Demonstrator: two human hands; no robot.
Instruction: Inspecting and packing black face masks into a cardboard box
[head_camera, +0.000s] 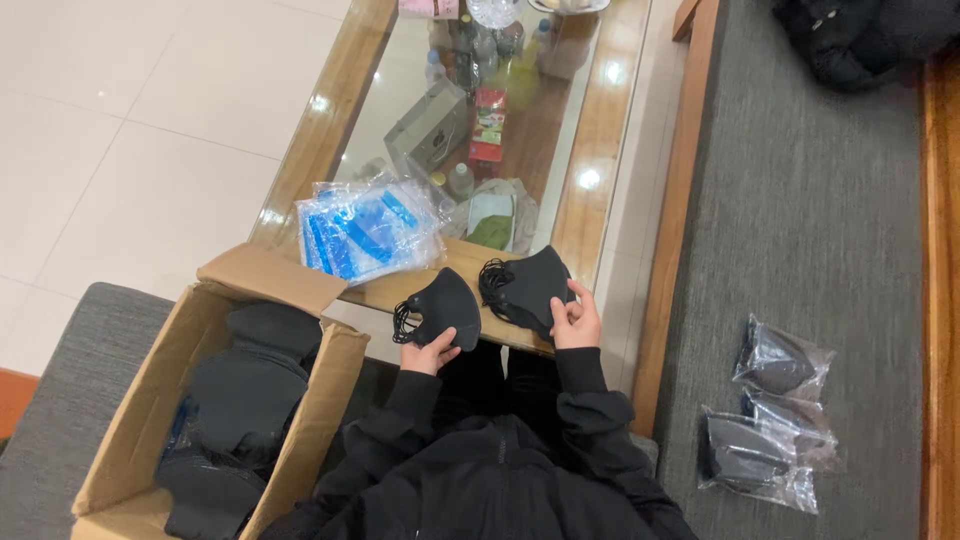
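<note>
Head view: your left hand (432, 352) grips one black mask (440, 305); your right hand (576, 320) pinches a second mask (528, 285). Both masks lie on the table's (600, 130) near edge. Open box (150, 420) at left, bagged masks (770, 420) at right.

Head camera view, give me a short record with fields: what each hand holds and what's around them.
Left hand: holds one black mask
Right hand: grips a stack of black masks
Surface: glass-topped wooden table
Beside masks: pile of clear blue-printed bags
Left side: open cardboard box of black masks
Right side: bagged masks on grey cushion
</note>
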